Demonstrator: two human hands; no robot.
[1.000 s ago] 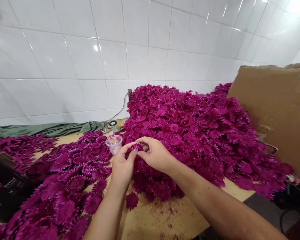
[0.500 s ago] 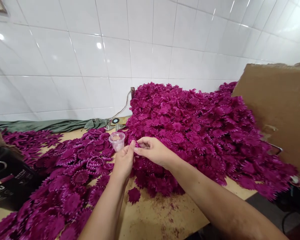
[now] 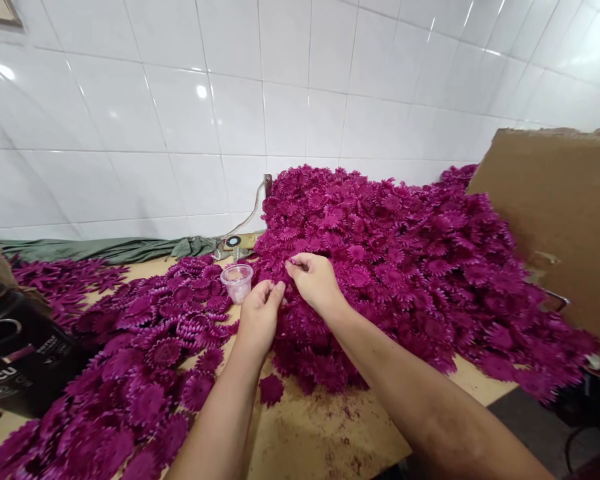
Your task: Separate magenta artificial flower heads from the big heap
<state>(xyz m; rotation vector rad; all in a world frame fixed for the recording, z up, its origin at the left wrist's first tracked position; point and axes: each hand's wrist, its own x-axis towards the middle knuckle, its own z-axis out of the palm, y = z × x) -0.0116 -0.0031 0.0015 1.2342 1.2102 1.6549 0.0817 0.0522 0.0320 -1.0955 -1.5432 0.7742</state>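
Note:
My left hand [image 3: 260,313] is beside a small clear plastic cup [image 3: 238,288], thumb pressed against the curled fingers. Whatever those fingers hold blends into the magenta behind them. Slightly higher and to the right, my right hand [image 3: 316,283] has thumb and forefinger pinched together in front of a big heap of magenta artificial flower heads [image 3: 380,253]. Any small piece in that pinch cannot be made out. Pale contents show inside the cup. One loose flower head [image 3: 271,390] lies on the tabletop [image 3: 325,433] below my hands.
A spread of layered flower heads [image 3: 145,400] covers the left side. Behind it are flatter magenta pieces [image 3: 75,283] and a green cloth [image 3: 95,249] along the tiled wall. A black box [image 3: 20,367] stands far left, a cardboard sheet [image 3: 555,227] at right. Dark crumbs litter the front.
My hands have drawn apart from where they met. The right hand moved up and right, and the left shifted slightly right. The view also turned a little.

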